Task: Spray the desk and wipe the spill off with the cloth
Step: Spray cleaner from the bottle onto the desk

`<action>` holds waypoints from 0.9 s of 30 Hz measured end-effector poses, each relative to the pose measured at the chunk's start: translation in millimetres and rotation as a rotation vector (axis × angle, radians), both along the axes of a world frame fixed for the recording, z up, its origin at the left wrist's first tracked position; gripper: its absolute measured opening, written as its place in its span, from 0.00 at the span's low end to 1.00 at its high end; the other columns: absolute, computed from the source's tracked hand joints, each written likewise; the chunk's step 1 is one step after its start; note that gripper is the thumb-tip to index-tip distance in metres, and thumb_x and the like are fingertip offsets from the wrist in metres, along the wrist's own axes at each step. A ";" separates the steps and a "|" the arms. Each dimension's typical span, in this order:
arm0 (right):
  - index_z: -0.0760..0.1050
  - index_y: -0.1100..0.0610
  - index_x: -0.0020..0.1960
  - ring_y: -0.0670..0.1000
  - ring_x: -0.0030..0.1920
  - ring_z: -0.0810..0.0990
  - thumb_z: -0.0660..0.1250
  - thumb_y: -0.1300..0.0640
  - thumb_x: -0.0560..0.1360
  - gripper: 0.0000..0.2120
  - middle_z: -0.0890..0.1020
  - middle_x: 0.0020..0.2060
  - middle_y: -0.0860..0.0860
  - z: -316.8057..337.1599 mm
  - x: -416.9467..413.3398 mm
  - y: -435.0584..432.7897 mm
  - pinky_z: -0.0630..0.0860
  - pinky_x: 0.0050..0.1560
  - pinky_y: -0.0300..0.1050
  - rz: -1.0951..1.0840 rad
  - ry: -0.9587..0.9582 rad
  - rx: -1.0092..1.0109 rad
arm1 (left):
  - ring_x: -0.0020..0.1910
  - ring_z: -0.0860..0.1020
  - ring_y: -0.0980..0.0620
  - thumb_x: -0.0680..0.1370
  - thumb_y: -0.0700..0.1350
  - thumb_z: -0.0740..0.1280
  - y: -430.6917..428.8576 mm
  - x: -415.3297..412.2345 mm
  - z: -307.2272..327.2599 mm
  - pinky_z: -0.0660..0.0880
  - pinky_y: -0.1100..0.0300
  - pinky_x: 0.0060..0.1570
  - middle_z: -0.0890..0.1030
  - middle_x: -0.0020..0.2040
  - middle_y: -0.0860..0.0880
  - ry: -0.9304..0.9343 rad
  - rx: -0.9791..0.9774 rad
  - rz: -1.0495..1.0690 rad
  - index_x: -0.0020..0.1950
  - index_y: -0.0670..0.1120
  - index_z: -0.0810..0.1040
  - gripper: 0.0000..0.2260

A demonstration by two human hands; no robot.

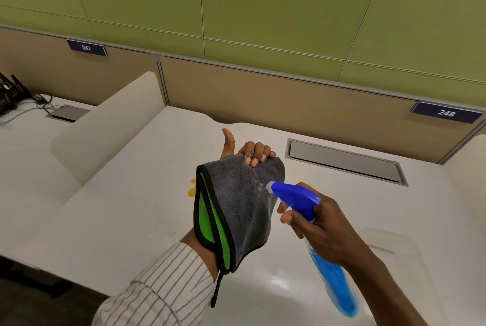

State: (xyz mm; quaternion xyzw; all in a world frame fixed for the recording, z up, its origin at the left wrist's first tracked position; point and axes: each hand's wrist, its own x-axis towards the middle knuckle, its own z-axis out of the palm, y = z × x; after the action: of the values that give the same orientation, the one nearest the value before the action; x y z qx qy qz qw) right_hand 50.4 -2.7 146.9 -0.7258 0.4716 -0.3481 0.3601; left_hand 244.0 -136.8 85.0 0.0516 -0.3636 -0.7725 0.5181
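A folded grey cloth point(242, 204) with a green inner side and black edging hangs over my left hand point(249, 153), whose fingers curl over its top edge while the thumb points up. My right hand point(318, 228) grips a blue spray bottle point(334, 278) by the neck, a finger on the trigger. Its blue nozzle point(292, 193) points at the cloth and almost touches it. A small yellow-orange spill point(192, 189) lies on the white desk point(131, 220), just left of the cloth and partly hidden behind it.
A grey cable-tray lid point(344, 161) is set into the desk at the back right. A white divider panel point(110, 126) separates the neighbouring desk on the left, which carries black cables and a device point(15, 99). Brown partitions numbered 247 and 248 stand behind.
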 end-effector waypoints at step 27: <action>0.77 0.56 0.58 0.49 0.43 0.82 0.68 0.55 0.81 0.07 0.84 0.47 0.46 -5.4 -112.9 18.3 0.82 0.44 0.42 -0.416 -0.438 -0.168 | 0.43 0.76 0.44 0.83 0.70 0.62 22.0 8.6 2.2 0.70 0.47 0.67 0.79 0.34 0.43 -0.028 -0.019 -0.195 0.33 0.40 0.80 0.36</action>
State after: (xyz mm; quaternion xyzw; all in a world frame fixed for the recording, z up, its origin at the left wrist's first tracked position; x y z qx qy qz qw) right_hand -62.5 15.6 141.5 -0.5487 0.4908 -0.6002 0.3127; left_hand 252.6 -114.9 87.3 0.0216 -0.3814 -0.8150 0.4358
